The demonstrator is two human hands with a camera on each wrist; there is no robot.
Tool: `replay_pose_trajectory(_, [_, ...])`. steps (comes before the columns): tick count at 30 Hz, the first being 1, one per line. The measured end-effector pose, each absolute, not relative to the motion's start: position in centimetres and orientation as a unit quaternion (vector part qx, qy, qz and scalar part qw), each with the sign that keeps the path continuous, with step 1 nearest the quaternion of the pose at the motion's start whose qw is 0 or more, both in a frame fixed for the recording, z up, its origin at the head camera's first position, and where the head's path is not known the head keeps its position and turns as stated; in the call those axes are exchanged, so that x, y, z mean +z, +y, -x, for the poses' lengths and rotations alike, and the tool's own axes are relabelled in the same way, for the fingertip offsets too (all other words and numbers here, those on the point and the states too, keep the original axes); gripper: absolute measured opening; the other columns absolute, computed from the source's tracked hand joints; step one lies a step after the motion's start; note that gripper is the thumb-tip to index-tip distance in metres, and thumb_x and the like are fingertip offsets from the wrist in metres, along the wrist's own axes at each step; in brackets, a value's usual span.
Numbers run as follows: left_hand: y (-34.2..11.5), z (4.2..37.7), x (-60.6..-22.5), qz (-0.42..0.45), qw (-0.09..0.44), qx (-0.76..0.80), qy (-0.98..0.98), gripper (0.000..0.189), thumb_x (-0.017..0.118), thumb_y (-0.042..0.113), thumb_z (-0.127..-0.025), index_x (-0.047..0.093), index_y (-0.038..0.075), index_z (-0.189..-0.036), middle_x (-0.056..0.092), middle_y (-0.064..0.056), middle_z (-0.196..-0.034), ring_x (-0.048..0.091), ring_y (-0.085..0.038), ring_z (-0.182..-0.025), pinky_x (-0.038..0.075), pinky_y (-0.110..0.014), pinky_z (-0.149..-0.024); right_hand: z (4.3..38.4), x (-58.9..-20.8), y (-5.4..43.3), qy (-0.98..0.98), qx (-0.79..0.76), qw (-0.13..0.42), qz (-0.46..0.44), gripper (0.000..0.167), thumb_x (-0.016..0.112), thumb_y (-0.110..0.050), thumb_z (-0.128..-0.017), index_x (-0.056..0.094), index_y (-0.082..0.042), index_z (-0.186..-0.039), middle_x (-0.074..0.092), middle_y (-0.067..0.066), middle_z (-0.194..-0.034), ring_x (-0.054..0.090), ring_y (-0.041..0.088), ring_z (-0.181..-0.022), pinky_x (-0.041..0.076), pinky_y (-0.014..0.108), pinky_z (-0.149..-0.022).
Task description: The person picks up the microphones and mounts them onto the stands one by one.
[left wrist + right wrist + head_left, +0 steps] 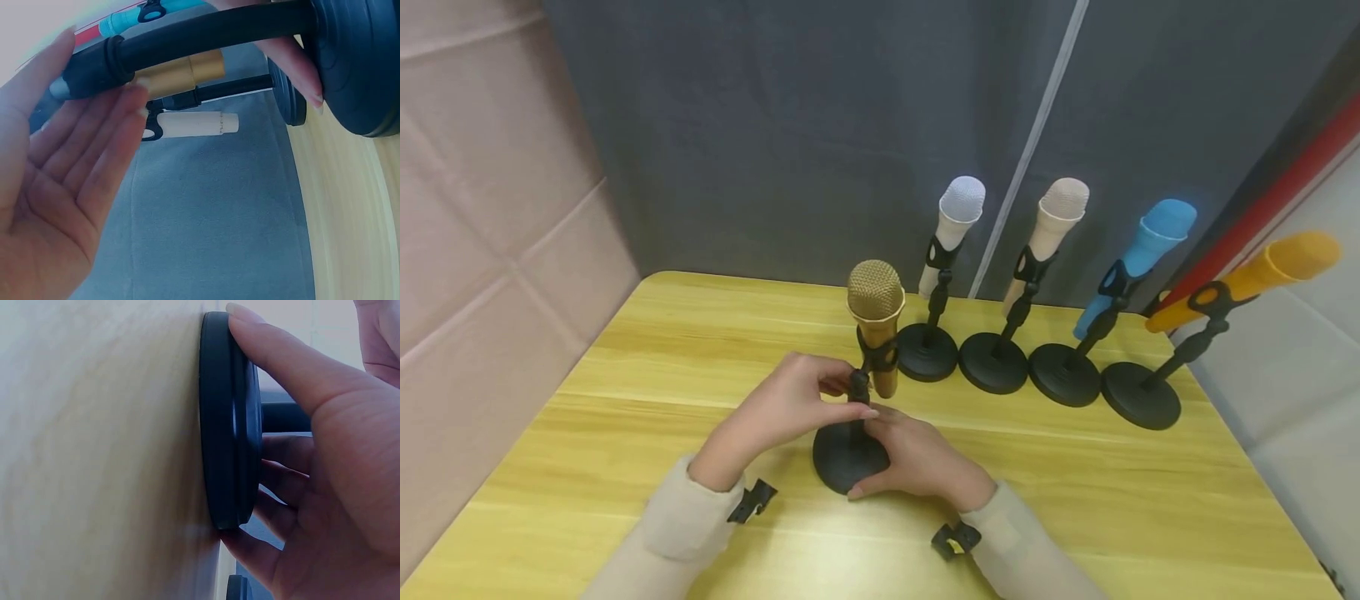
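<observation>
A gold microphone (877,293) sits tilted in the clip of a black desk stand (842,460) at the middle of the wooden table. My left hand (786,402) pinches the joint near the top of the stand's stem, thumb on one side and fingers on the other. Lower down, my right hand (917,457) grips the round base, its thumb on the near rim and the fingers around the far side. In the right wrist view the base (230,425) stands against the tabletop. The left wrist view shows the gold barrel (172,76) behind the left fingertips.
To the right, a row of similar stands holds a white microphone (958,204), a beige one (1060,204), a blue one (1161,229) and an orange one (1285,258). Behind the table (647,367) hangs a dark grey curtain (790,150). Pale walls flank both sides.
</observation>
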State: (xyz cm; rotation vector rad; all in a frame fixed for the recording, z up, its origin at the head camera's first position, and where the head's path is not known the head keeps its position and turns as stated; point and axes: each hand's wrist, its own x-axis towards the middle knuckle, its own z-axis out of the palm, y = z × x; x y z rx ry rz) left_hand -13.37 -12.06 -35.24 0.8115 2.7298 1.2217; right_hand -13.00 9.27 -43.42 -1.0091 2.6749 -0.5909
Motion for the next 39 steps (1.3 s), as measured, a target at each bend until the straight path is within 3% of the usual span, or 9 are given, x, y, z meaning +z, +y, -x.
replay_pose_trajectory(6, [-11.91, 13.28, -35.08, -0.232, 0.011, 0.412, 0.881, 0.022, 0.088, 0.034, -0.078, 0.075, 0.022, -0.091, 0.075, 0.011, -0.085, 0.072, -0.008, -0.085, 0.06, -0.03, -0.084, 13.03, -43.37, 9.23, 0.912, -0.194, 0.109, 0.343, 0.094, 0.079, -0.067, -0.074, 0.054, -0.015, -0.147, 0.044, 0.002, -0.159, 0.047, 0.019, -0.145, 0.047, 0.043, -0.112])
replay_pose_trajectory(11, [-12.12, 13.14, -34.74, -0.248, 0.035, 0.417, 0.874, 0.013, 0.084, 0.028, -0.084, 0.075, 0.021, -0.091, 0.076, 0.009, -0.088, 0.072, -0.004, -0.086, 0.06, -0.031, -0.085, 13.03, -43.31, 9.21, 0.911, -0.195, 0.111, 0.346, 0.094, 0.079, -0.067, -0.074, 0.052, -0.016, -0.149, 0.044, 0.001, -0.159, 0.045, 0.019, -0.146, 0.046, 0.044, -0.113])
replay_pose_trajectory(18, [-12.22, 13.2, -34.75, -0.277, 0.051, 0.418, 0.863, 0.01, 0.079, 0.023, -0.088, 0.075, 0.018, -0.096, 0.077, 0.007, -0.093, 0.074, -0.008, -0.09, 0.061, -0.037, -0.085, 13.13, -43.46, 9.24, 0.909, -0.198, 0.098, 0.354, 0.09, 0.081, -0.065, -0.074, 0.055, -0.015, -0.145, 0.049, 0.0, -0.155, 0.048, 0.017, -0.143, 0.048, 0.042, -0.111])
replay_pose_trajectory(21, [-12.08, 13.24, -34.94, -0.278, 0.042, 0.415, 0.865, 0.01, 0.08, 0.025, -0.087, 0.075, 0.02, -0.095, 0.076, 0.008, -0.092, 0.074, -0.007, -0.089, 0.061, -0.035, -0.086, 13.11, -43.53, 9.26, 0.91, -0.2, 0.102, 0.347, 0.09, 0.081, -0.065, -0.074, 0.055, -0.015, -0.145, 0.049, 0.002, -0.156, 0.049, 0.018, -0.143, 0.048, 0.042, -0.111])
replay_pose_trajectory(28, [-11.51, 12.81, -35.09, -0.263, -0.041, 0.362, 0.893, 0.021, 0.088, 0.034, -0.079, 0.072, 0.022, -0.088, 0.071, 0.011, -0.087, 0.07, -0.01, -0.085, 0.057, -0.03, -0.075, 12.96, -43.48, 9.13, 0.913, -0.198, 0.113, 0.338, 0.093, 0.079, -0.068, -0.074, 0.055, -0.014, -0.146, 0.046, 0.003, -0.158, 0.051, 0.02, -0.141, 0.048, 0.043, -0.11])
replay_pose_trajectory(39, [-11.34, 12.68, -34.74, -0.233, -0.012, 0.396, 0.888, 0.015, 0.087, 0.027, -0.08, 0.073, 0.021, -0.083, 0.075, 0.009, -0.082, 0.07, -0.002, -0.078, 0.058, -0.025, -0.072, 13.01, -43.4, 9.19, 0.913, -0.198, 0.111, 0.338, 0.093, 0.08, -0.066, -0.074, 0.053, -0.015, -0.147, 0.045, 0.002, -0.159, 0.048, 0.019, -0.144, 0.047, 0.043, -0.111])
